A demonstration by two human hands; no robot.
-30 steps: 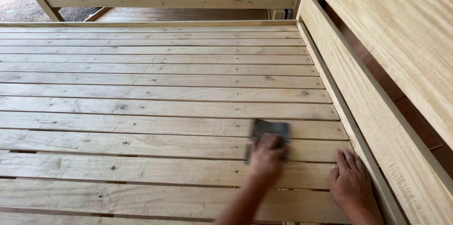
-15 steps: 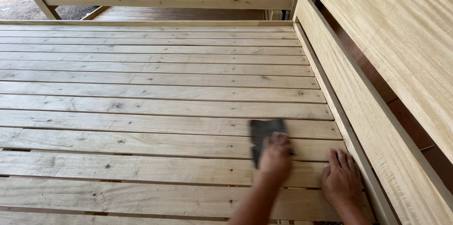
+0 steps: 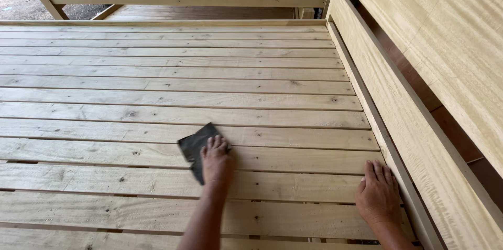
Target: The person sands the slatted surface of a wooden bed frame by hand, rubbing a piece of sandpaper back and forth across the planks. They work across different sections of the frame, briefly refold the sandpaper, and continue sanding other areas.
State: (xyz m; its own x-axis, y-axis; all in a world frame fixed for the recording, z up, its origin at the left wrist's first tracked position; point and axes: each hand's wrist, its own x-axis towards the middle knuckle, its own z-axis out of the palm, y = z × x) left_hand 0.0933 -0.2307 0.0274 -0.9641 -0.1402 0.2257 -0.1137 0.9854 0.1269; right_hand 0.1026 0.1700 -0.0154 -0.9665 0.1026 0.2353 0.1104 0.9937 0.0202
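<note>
The left hand (image 3: 216,162) lies flat, fingers together, pressing a dark sheet of sandpaper (image 3: 195,148) onto the wooden bed slats (image 3: 157,98); its palm hides the sheet's near right part. Well to its right, the right hand (image 3: 378,193) rests open-palmed beside the side rail (image 3: 390,140), holding nothing. Both forearms are cut off below.

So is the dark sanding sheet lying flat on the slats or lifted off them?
Flat. The sanding sheet lies spread on the slats, pressed down by the left hand.
</note>
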